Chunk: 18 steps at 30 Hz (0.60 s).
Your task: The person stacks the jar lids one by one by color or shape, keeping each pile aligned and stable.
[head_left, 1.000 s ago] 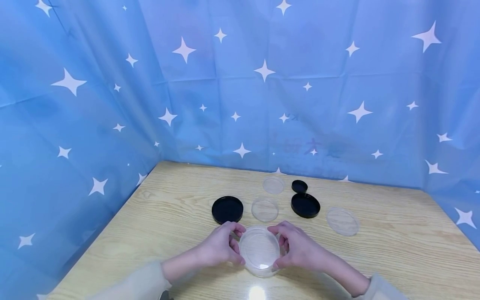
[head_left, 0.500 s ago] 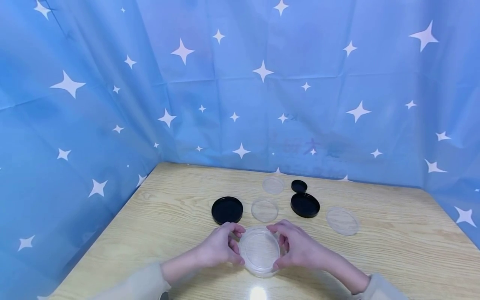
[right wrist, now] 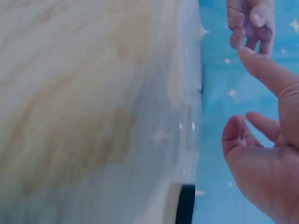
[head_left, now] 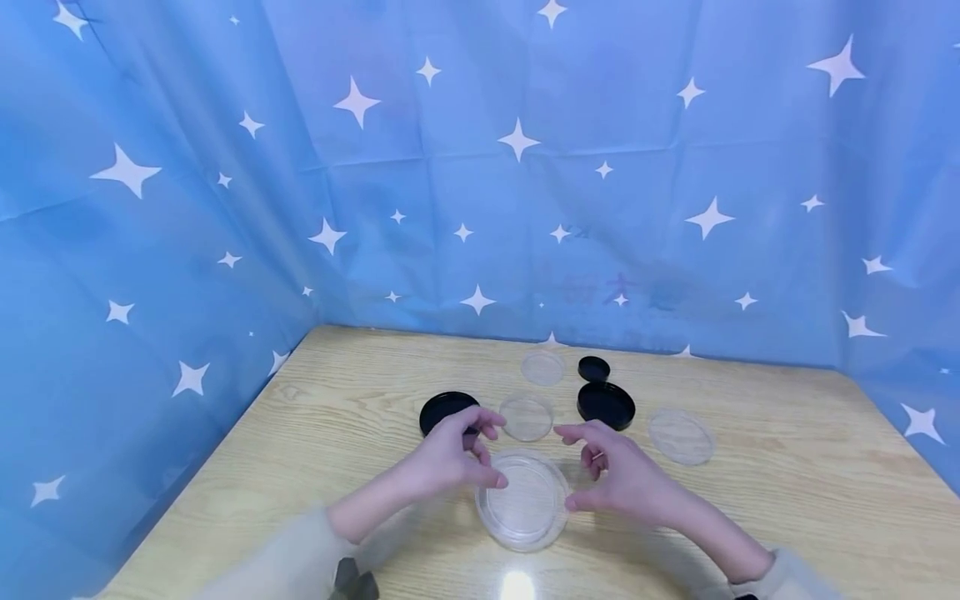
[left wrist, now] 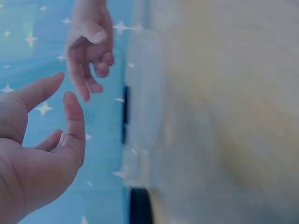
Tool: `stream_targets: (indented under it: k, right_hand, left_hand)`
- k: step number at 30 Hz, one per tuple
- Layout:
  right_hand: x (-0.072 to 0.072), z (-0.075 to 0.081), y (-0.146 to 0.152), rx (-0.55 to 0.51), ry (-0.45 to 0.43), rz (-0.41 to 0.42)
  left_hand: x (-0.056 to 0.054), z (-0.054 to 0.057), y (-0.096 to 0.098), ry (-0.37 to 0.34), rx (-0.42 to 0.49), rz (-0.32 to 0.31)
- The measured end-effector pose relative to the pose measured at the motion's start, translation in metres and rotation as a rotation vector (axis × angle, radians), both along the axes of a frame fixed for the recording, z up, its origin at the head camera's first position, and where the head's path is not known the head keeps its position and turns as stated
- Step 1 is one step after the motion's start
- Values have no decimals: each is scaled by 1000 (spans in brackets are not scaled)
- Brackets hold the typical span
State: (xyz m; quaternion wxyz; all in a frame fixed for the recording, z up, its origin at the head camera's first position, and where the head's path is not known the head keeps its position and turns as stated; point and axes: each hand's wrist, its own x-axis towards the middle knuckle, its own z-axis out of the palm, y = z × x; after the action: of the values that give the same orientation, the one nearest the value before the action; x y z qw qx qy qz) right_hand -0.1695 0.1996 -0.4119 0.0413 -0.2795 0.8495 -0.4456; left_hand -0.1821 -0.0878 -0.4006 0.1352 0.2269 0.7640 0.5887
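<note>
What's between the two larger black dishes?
In the head view, a clear disc lies between the left black dish and larger right black dish; the left hand partly overlaps that stretch.

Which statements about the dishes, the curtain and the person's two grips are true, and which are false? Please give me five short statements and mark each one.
1. The large clear round plastic-looking dish lies on the pale wood-grain table. True.
2. The person's left grip pinches the large clear dish. False: the left grip holds nothing.
3. The person's right grip holds nothing. True.
4. The small black round plastic-looking dish is nearer to the person than the large clear dish. False: it is farther away, toward the curtain.
5. The blue cloth curtain has white stars on it. True.
</note>
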Motion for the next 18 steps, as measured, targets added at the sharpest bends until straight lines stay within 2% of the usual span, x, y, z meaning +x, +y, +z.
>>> stream_targets:
  k: [6, 13, 18]
  right_hand:
    - [0, 10, 20, -75, 38, -53]
    - [5, 17, 50, -157, 84, -101]
    - [6, 16, 82, -129, 96, -185]
  left_hand:
    - [-8, 16, 33, -21, 39, -63]
    - [-18, 26, 78, -21, 77, -119]
    - [-24, 26, 113, -26, 91, -119]
